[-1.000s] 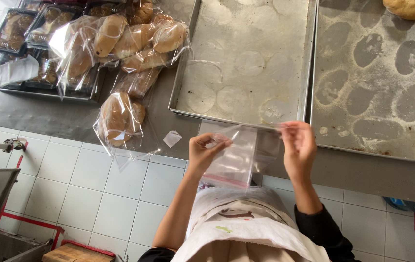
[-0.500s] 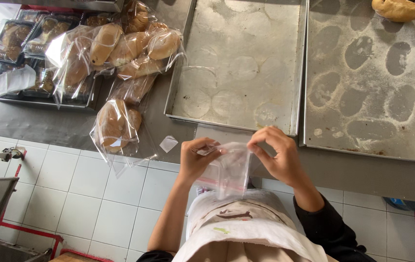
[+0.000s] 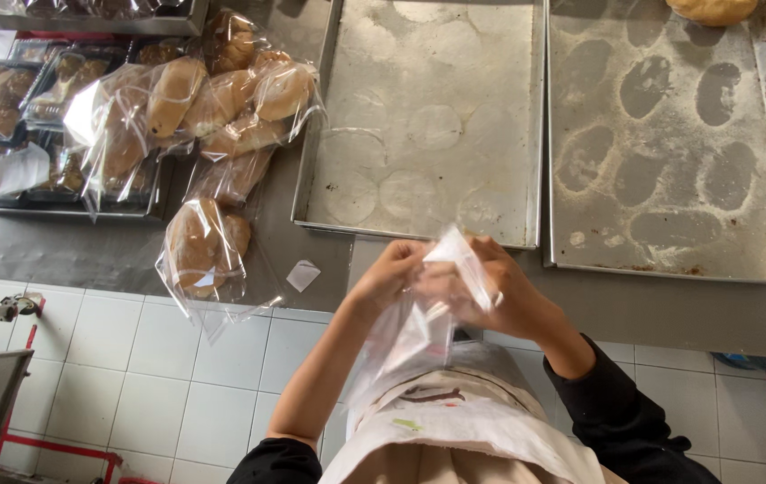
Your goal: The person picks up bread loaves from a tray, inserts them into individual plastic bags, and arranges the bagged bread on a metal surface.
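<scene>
Where hands (image 3: 455, 287) meet, clear bag (image 3: 419, 332) blurs fingertips.

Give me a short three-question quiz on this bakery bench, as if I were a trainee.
1. True or false: both hands, the left hand and the right hand, are on the clear plastic bag.
2. How many buns lie on the right baking tray? A) none B) one C) six
3. Fill in: the bagged bun nearest the left hand lies at the edge of the steel ____.

Key
1. True: both hands pinch the bag near its top, in front of the apron.
2. B: one bun sits at the far edge; the middle baking tray holds none.
3. Table.
</scene>
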